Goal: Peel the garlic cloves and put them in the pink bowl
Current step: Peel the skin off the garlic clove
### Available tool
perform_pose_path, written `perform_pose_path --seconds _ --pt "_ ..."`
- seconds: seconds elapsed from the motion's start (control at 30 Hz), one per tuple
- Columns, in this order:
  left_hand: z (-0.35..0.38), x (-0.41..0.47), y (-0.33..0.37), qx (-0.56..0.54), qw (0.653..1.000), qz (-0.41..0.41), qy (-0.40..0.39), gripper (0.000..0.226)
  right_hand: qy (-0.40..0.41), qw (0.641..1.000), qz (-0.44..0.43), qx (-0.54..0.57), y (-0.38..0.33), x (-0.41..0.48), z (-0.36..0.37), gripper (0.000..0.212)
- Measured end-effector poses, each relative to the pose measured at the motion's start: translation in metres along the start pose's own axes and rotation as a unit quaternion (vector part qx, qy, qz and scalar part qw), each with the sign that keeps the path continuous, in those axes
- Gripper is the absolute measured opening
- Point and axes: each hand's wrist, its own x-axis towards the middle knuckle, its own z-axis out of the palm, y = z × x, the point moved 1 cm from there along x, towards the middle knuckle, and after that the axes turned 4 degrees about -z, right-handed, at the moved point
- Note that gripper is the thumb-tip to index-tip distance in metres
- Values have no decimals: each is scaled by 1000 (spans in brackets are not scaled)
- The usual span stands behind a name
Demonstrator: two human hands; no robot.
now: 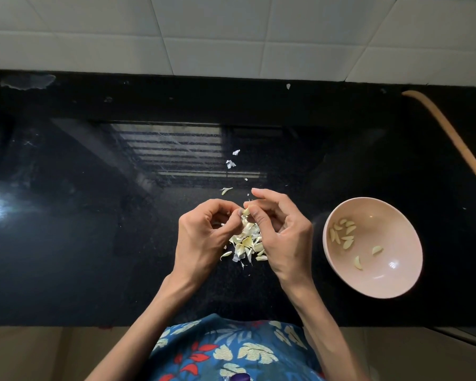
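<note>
Both hands, left [204, 229] and right [280, 229], pinch one garlic clove [246, 211] over the peel pile [248, 246]. Strip skin cleanly, then drop it into the pink bowl [396, 281], right.

A blue garment [226, 350] printed with cream leaves, pale fronds and red leaf shapes is worn on the torso, while the forearms [160, 306], left hand [201, 237] and right hand [283, 237] are left bare.

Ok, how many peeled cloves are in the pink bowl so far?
About 9 peeled cloves: roughly seven clustered against the pink bowl's left wall, two apart lower down. Overlap may hide others.
</note>
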Motion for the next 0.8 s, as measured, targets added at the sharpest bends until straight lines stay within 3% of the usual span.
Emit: perform_pose_path --seconds 0.1,0.2,0.47,0.63,0.8 --pt "-1 1 -2 108 989 97 22 4 -22 999 28 14 2 -1 0 30" --pt "-1 2 -1 181 969 162 45 8 -23 992 79 100 0 2 -1 31" --pt "-1 0 2 136 980 130 60 4 -43 939 201 275 -4 4 -8 35" --pt "-1 0 3 216 950 210 86 15 -58 927 228 293 -8 4 -8 19" --pt "-3 -1 2 259 924 268 90 10 -39 933 235 270 -9 4 -3 21"
